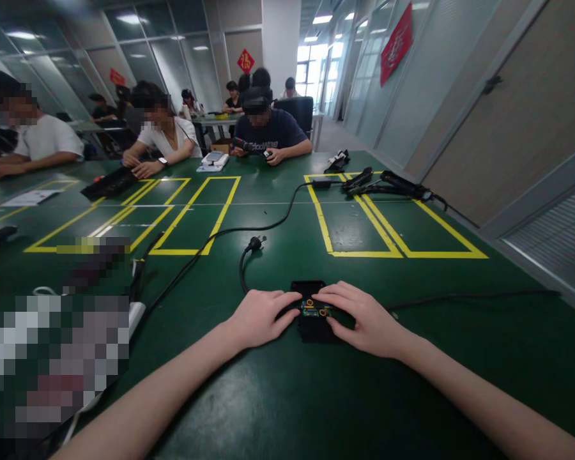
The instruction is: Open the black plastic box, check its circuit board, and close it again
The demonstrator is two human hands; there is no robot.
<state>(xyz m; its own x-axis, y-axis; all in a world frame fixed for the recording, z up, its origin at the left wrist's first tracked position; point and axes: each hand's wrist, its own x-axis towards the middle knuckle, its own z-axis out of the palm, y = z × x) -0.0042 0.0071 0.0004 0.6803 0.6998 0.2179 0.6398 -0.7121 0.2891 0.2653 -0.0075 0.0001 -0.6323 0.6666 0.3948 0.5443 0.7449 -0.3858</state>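
Note:
A small black box-shaped device (308,291) lies on the green table (287,396) right in front of me, its inside showing orange rings and coloured parts. My left hand (261,317) rests on its left side, fingers curled with the tips at the coloured parts. My right hand (361,317) lies over its right side, fingers stretched toward the same spot. Both hands press on the device rather than lift it.
A black cable with a plug (255,243) runs just behind the device. A white power strip (135,314) lies at the left. Yellow tape rectangles (393,220) mark the tabletop. Black tools (388,183) sit far right. Several people sit at the far side.

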